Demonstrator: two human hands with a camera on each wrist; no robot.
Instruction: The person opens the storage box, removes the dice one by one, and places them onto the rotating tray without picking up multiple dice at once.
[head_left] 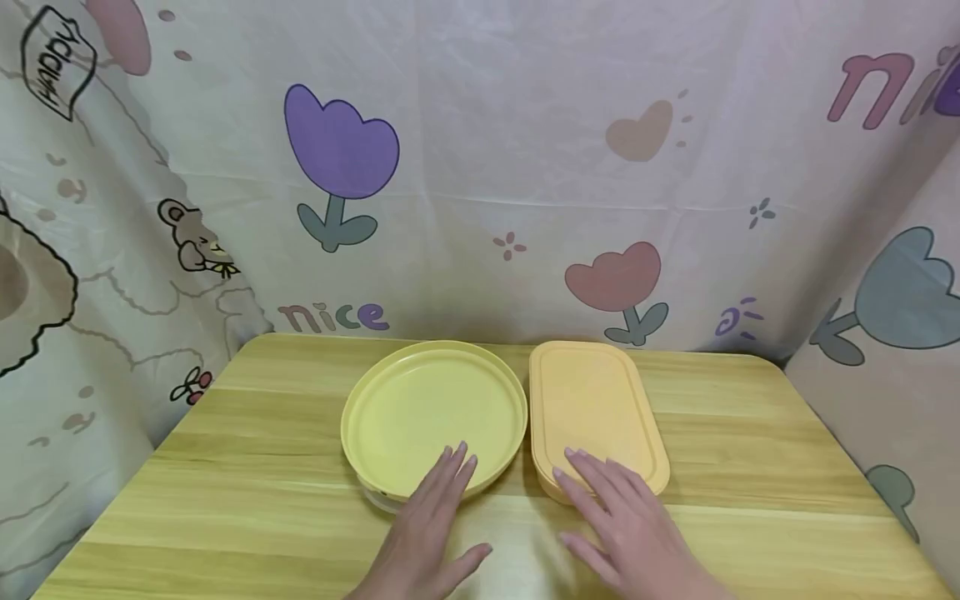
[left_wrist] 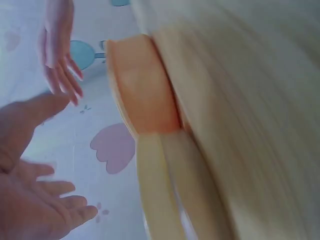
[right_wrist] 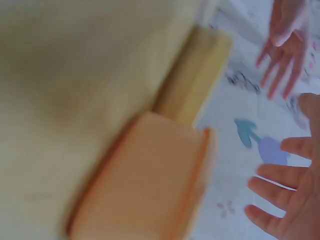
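Side by side on the wooden table lie a round container with a yellow lid (head_left: 435,412) and a rectangular container with an orange lid (head_left: 588,400). My left hand (head_left: 427,533), fingers straight and thumb spread, overlaps the near edge of the yellow lid in the head view. Over the near end of the orange lid reaches my right hand (head_left: 630,525), its fingers extended. Both wrist views show the hands raised above the lids with nothing held. The orange container's side wall (left_wrist: 142,85) and the yellow one's side (left_wrist: 157,185) appear in the left wrist view.
The wooden table (head_left: 247,467) has rounded far corners. Behind it and along both sides hangs a pale curtain (head_left: 480,167) printed with tulips, hearts and the word "nice". The two containers stand near the table's far edge, a narrow gap between them.
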